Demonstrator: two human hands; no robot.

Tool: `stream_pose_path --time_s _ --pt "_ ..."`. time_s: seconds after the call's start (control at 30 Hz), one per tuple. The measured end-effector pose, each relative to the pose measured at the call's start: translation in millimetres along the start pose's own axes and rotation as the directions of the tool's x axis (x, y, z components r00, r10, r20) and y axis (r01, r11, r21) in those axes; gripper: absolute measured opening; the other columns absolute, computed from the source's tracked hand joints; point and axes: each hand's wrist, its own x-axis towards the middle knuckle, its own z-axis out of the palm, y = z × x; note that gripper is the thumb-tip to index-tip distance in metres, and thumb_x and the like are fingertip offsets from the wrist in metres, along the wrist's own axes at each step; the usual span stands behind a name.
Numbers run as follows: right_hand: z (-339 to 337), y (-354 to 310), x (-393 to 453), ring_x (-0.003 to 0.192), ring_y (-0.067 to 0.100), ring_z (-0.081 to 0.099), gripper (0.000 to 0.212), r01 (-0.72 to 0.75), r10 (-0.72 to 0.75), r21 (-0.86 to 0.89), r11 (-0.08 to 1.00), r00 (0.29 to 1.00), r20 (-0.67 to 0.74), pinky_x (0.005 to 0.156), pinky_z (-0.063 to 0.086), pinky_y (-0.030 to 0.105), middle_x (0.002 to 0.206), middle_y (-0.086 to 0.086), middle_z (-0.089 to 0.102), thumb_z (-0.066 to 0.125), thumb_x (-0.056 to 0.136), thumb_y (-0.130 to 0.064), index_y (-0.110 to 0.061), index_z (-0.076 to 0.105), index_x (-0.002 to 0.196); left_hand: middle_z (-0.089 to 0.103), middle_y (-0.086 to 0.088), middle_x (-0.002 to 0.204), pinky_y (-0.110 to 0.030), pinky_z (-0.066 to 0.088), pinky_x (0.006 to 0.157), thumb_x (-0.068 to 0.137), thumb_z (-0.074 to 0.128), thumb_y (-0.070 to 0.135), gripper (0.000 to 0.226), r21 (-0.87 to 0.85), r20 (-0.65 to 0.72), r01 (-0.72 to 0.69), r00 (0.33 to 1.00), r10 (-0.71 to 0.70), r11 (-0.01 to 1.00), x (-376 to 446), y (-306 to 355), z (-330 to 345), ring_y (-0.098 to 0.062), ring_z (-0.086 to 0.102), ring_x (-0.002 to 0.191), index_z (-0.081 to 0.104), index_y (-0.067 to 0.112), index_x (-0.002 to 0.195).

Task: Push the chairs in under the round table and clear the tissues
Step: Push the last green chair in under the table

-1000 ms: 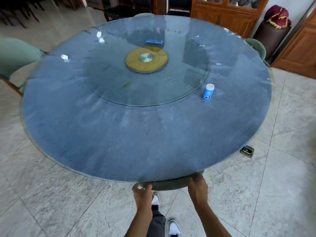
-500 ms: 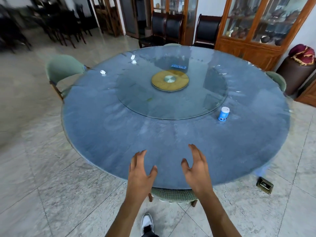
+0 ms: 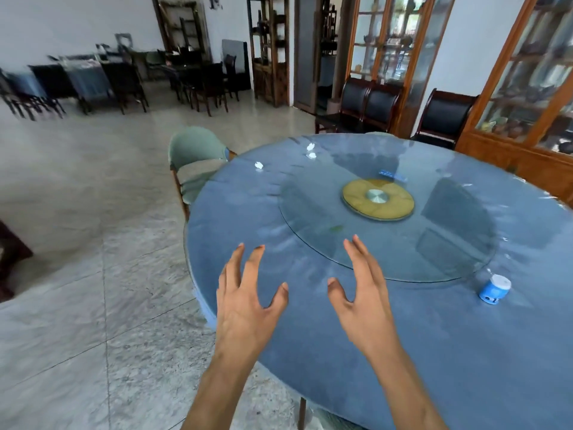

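Overhead, empty hands [image 3: 305,305] (spread), round table [image 3: 279,352] edge

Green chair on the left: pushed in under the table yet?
No, the green chair stands out from the table, its seat mostly clear of the edge.

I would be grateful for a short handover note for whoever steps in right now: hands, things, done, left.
Left hand and right hand: both open, fingers spread, empty, raised over the near part of the round table.
Tissues: three crumpled tissues on the far left part of the table, one near the edge and two further in.
Chairs: the green chair at the far left stands pulled out from the table.
Done: no tissue cleared yet.
Left: push in the green chair, then gather all three tissues. The blue canister sits on the right.
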Motion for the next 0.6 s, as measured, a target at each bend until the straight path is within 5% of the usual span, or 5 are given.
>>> stream_pose_path --time_s 0.47,0.6 --pt "240.0 -135.7 69.0 0.146 0.002 0.019 0.064 0.165 -0.193 0.143 0.976 0.957 0.216 0.118 0.022 0.029 0.160 -0.009 0.026 0.054 0.088 -0.033 -0.024 0.035 0.149 0.020 0.010 0.160 -0.050 0.037 0.110 0.084 0.061 0.051 0.069 0.073 -0.197 0.159 0.970 -0.142 0.985 90.1 -178.2 -150.2 -0.020 0.028 0.143 0.029 0.044 0.145" --pt "294.9 -162.5 82.9 0.147 0.007 0.022 0.064 0.203 -0.243 0.167 0.965 0.930 0.275 0.119 0.025 0.037 0.160 -0.009 0.025 0.054 0.090 -0.033 -0.026 0.034 0.150 0.024 0.007 0.159 -0.047 0.037 0.109 0.084 0.066 0.046 0.069 0.084 -0.270 0.202 0.947 -0.172 0.976 106.6 -216.3 -183.2 -0.018 0.029 0.141 0.032 0.042 0.144"
